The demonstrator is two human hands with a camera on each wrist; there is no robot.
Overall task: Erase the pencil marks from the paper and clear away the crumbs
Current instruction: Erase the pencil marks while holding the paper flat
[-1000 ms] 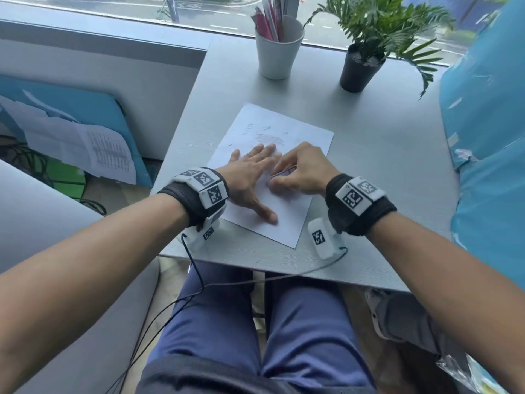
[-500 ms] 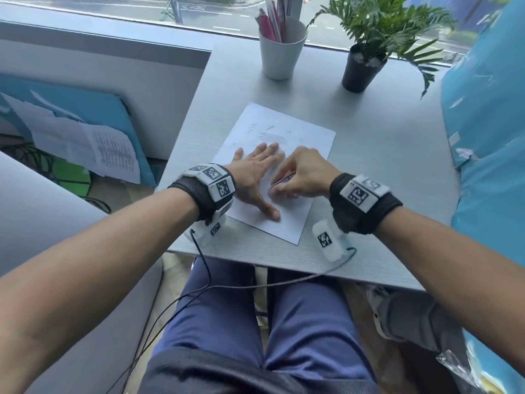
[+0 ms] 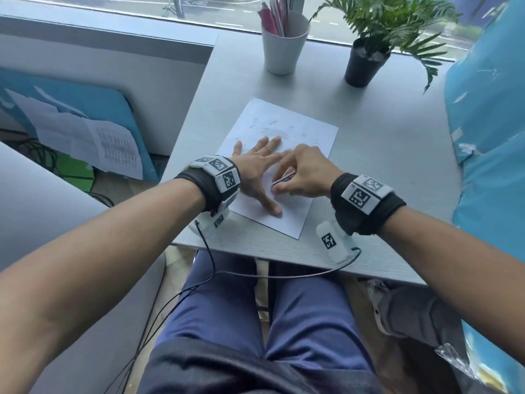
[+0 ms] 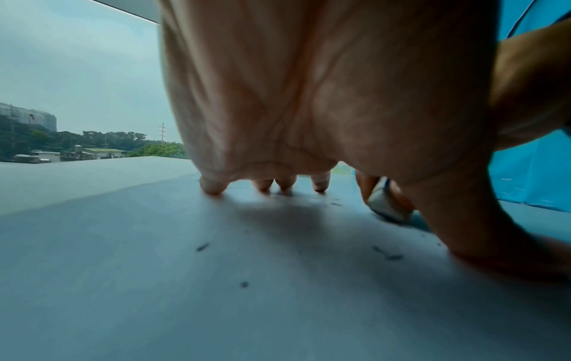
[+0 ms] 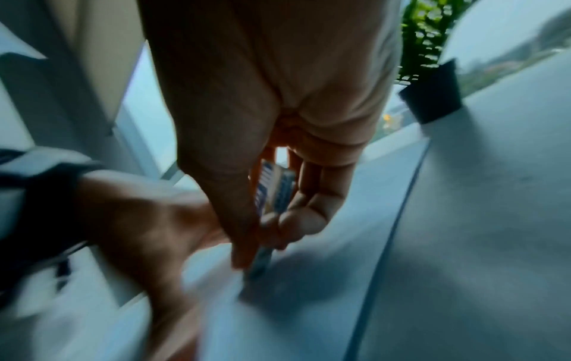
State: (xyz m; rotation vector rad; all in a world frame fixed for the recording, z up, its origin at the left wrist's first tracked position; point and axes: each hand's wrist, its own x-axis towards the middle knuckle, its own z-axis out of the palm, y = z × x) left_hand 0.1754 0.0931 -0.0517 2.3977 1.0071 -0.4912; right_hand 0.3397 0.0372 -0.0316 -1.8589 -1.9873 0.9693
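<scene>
Head view: left hand flat on paper, right hand pinching eraser, bare desk rightward.

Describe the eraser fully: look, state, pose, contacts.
The eraser is a small white block in a printed sleeve, red and white in the head view, blue and white in the blurred right wrist view. The right hand pinches it between thumb and fingers, with its bare white end pointing down toward the paper beside the left hand, which lies flat on the sheet. Dark crumbs lie nearby. Whether the end touches the paper is unclear.
</scene>
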